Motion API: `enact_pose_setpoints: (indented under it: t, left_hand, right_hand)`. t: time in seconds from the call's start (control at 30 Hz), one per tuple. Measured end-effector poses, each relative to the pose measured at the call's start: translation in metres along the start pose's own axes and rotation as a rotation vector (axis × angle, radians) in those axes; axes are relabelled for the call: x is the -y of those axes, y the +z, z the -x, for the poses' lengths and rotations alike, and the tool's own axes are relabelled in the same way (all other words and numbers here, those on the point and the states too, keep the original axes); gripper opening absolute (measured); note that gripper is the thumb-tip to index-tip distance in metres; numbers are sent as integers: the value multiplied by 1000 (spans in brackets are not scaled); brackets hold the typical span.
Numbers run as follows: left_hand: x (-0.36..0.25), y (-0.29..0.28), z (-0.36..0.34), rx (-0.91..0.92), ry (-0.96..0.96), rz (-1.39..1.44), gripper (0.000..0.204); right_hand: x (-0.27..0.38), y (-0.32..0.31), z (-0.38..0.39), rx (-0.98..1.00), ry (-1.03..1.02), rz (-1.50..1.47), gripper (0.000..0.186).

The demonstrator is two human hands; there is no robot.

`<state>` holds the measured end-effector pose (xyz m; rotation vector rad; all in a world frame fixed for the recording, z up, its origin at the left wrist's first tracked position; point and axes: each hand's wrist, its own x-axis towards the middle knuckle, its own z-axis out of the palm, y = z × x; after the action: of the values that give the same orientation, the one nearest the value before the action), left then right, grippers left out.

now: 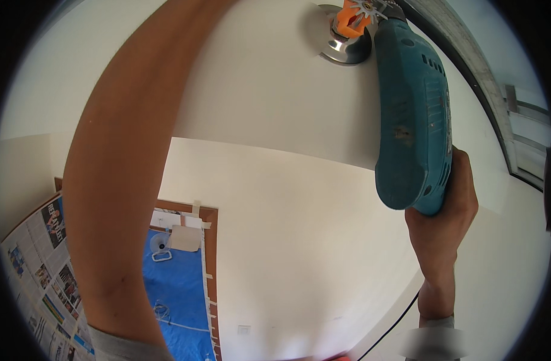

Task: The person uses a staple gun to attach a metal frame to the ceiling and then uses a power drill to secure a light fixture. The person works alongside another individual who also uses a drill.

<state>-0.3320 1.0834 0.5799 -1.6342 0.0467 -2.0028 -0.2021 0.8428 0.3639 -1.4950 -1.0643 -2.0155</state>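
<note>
My right hand (447, 216) is wrapped round the handle of a teal power drill (411, 126), raised along the right of the view. The drill's body hides most of the fingers, and its front end runs up toward the top edge. Just left of that end is a sprinkler head (355, 19) with an orange clip and a star-shaped metal plate. It sits on a shiny round metal cover (348, 53) against the white overhead surface (269, 90). My left forearm (128, 150) reaches up across the left side; its hand lies beyond the top edge.
A brown door frame (211, 259) carries strips of masking tape. Through it show a blue sheet (179, 289) and a fan (160, 242). Newspaper (43, 289) covers a surface at lower left. A dark cable (390, 328) hangs below the drill; a dark-framed window (525, 120) is at right.
</note>
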Motion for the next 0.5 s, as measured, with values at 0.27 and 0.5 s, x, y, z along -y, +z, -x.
enact_pose_setpoints:
  t: [0.27, 0.5]
  left_hand:
    - [-3, -1, -1, 2, -24, -10, 72]
    - [-2, 0, -2, -12, -12, 7, 72]
  right_hand:
    - [9, 0, -6, 24, 22, -8, 53]
    - [14, 1, -4, 40, 113, -56, 42]
